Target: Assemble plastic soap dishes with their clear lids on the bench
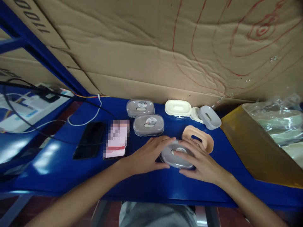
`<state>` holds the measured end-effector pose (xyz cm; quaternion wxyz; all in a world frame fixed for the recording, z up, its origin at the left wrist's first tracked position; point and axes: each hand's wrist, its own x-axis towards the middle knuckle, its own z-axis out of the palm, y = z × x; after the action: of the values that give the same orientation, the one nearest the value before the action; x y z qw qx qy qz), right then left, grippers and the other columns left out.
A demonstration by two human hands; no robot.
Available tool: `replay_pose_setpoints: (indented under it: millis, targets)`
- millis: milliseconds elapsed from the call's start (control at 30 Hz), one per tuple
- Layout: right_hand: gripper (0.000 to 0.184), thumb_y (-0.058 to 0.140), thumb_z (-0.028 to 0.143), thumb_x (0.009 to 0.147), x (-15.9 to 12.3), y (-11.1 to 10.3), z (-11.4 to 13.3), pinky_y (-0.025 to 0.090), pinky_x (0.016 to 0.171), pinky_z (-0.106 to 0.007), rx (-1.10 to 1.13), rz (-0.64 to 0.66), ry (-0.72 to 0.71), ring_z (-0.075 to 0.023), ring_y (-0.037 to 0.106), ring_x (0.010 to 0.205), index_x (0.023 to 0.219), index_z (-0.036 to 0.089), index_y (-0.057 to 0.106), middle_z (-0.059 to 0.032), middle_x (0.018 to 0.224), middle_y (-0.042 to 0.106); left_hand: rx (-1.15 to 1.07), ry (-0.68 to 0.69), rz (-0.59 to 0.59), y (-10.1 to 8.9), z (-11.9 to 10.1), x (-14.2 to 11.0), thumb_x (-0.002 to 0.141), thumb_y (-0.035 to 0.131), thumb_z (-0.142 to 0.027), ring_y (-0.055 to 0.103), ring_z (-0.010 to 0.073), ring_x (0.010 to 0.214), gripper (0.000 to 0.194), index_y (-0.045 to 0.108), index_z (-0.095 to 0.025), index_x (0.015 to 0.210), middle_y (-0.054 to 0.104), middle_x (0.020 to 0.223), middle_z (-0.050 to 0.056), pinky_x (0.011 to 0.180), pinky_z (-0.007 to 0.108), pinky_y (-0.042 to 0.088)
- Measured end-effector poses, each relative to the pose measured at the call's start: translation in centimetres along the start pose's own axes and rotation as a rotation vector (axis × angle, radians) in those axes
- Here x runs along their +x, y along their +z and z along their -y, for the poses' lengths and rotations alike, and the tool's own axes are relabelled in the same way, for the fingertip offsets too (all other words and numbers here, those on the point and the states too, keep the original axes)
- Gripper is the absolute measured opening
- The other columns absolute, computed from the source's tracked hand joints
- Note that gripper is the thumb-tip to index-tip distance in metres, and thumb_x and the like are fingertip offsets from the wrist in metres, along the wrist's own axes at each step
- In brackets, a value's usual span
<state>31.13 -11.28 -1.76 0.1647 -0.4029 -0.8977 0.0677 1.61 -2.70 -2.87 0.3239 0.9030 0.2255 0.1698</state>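
Both of my hands are on a grey oval soap box point(176, 161) with a clear lid and a round label, which lies on the blue table. My left hand point(151, 153) grips its left end, thumb at the near edge and fingers along the far side. Across the right end and the top curl the fingers of my right hand point(201, 160). Just behind that hand is a peach oval tray point(207, 140) with a slot, partly covered by my fingers. Two similar grey boxes, a front one point(148, 124) and a back one point(140, 107), sit farther off to the left.
Along the back are a cream oval dish point(178, 107) and a tilted pale grey tray point(210, 117). Two phones, one dark point(89, 140) and one lit point(117, 138), lie left. A yellow-brown box point(251, 145) with plastic-wrapped pieces stands right. Cables and a power strip point(35, 107) are far left.
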Motion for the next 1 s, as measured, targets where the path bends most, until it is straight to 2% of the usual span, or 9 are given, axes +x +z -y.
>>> replay_pose_setpoints:
  millis: [167,333,500,633,767,1000]
  targets:
    - [0.069,0.073,0.046,0.102,0.0,0.7,0.0,0.046,0.122,-0.065,-0.019,-0.02,0.003,-0.0377,0.039,0.16,0.165,0.032,0.048,-0.013,0.169,0.05,0.015,-0.023,-0.022,0.1,0.1,-0.2,0.093,0.087,-0.044,0.049,0.0371,0.154,0.103,0.024,-0.038,0.174,0.048,0.167,0.016,0.125,0.06,0.045]
    - [0.066,0.069,0.048,0.104,0.1,1.0,0.4,0.048,0.121,-0.065,-0.029,-0.045,0.01,-0.0382,0.036,0.162,0.164,0.03,0.049,-0.0134,0.169,0.049,0.035,-0.069,0.005,-0.1,-0.1,-0.3,0.089,0.091,-0.042,0.05,0.0388,0.153,0.105,0.027,-0.039,0.173,0.047,0.167,0.015,0.124,0.061,0.047]
    - [0.064,0.068,0.049,0.104,0.3,1.1,0.1,0.05,0.12,-0.062,-0.025,-0.062,0.007,-0.0375,0.034,0.162,0.163,0.03,0.051,-0.0128,0.17,0.048,0.076,-0.048,0.028,-0.5,-0.2,-0.2,0.089,0.091,-0.04,0.049,0.038,0.154,0.096,0.037,-0.039,0.168,0.047,0.167,0.014,0.126,0.061,0.045]
    - [0.066,0.066,0.055,0.104,0.1,1.2,-0.2,0.047,0.121,-0.06,-0.037,-0.066,-0.02,-0.0367,0.038,0.161,0.163,0.028,0.051,-0.0135,0.168,0.051,0.065,-0.057,0.022,-0.6,-0.2,-0.2,0.088,0.092,-0.042,0.05,0.0385,0.153,0.099,0.036,-0.038,0.17,0.049,0.167,0.015,0.125,0.061,0.046]
    - [0.068,0.068,0.055,0.103,-0.1,1.3,-0.3,0.044,0.121,-0.061,-0.085,-0.062,-0.019,-0.0383,0.04,0.159,0.163,0.028,0.051,-0.0136,0.167,0.053,0.027,-0.074,0.027,-0.5,-0.1,-0.3,0.088,0.093,-0.038,0.051,0.0378,0.153,0.104,0.03,-0.04,0.172,0.05,0.167,0.014,0.125,0.062,0.046]
    - [0.066,0.069,0.051,0.103,-0.1,1.0,0.0,0.032,0.126,-0.058,-0.186,-0.031,-0.043,-0.0377,0.027,0.166,0.162,0.026,0.052,-0.0132,0.168,0.052,0.044,-0.056,0.028,-0.4,0.2,-0.3,0.085,0.095,-0.036,0.049,0.0392,0.155,0.098,0.039,-0.037,0.166,0.048,0.168,0.016,0.126,0.065,0.045]
